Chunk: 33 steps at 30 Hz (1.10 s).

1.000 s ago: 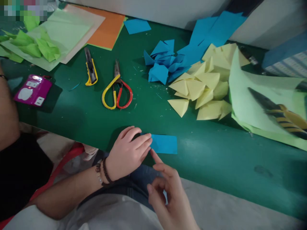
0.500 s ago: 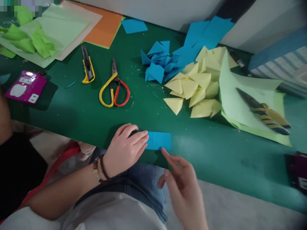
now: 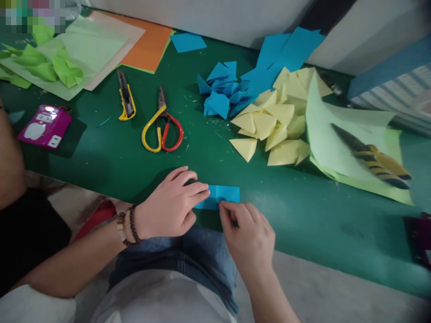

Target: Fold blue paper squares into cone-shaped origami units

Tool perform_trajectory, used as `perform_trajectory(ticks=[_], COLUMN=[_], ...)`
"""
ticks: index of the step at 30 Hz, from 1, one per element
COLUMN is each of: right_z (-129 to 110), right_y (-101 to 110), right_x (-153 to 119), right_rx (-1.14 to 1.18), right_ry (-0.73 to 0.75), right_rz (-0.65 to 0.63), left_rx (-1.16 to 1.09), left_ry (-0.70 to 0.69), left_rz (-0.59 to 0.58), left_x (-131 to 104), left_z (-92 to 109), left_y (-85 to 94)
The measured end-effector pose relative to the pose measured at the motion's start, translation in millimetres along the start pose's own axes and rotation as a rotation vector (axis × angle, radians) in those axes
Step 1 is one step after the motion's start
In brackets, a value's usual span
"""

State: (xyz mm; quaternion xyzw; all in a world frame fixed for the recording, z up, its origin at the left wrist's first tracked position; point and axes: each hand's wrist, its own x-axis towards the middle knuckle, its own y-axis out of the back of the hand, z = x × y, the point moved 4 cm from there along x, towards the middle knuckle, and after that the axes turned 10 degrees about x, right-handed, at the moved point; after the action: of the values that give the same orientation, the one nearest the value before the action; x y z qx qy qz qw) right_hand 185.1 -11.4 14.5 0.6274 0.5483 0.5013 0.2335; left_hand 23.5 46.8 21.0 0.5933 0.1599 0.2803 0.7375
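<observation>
A small blue paper rectangle [image 3: 229, 194] lies flat on the green table near its front edge. My left hand [image 3: 175, 202], with dark beads at the wrist, rests its spread fingertips on the paper's left part. At the paper's lower edge, my right hand [image 3: 249, 229] has thumb and index finger pinched together; whether they grip the edge is hidden. Beyond the hands lie scissors [image 3: 162, 123] with one yellow and one red handle, a yellow cutter [image 3: 126, 96], folded blue pieces [image 3: 222, 89] and folded pale yellow pieces [image 3: 272, 116].
Pliers [image 3: 373, 157] lie on light green sheets [image 3: 346, 121] at the right. A purple device [image 3: 45, 125] stands at the left, near another person's arm [image 3: 11, 157]. Green and orange sheets [image 3: 146, 45] lie at the back left, a blue box [image 3: 393, 76] at the back right.
My right hand has moved slightly left along the paper's lower edge, and its extended fingers have curled into a pinch. My left hand's thumb now shows, and its fingers are more spread.
</observation>
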Motion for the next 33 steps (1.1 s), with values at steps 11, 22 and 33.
perform_trajectory(ticks=[11,22,33], right_z=[-49,43,19], right_y=[-29,19,26], right_x=[4,-12,0], right_rx=[0.133,0.024,0.19], right_ry=[0.116,-0.19,0.234], right_rz=[0.0,0.045,0.209], left_rx=[-0.001,-0.092,0.152], left_ry=[-0.049,-0.005,0.008], left_rz=[-0.025,0.065,0.5], left_x=[-1,0,12], left_z=[-7,-9,7], left_y=[-6.1,-6.2,11.4])
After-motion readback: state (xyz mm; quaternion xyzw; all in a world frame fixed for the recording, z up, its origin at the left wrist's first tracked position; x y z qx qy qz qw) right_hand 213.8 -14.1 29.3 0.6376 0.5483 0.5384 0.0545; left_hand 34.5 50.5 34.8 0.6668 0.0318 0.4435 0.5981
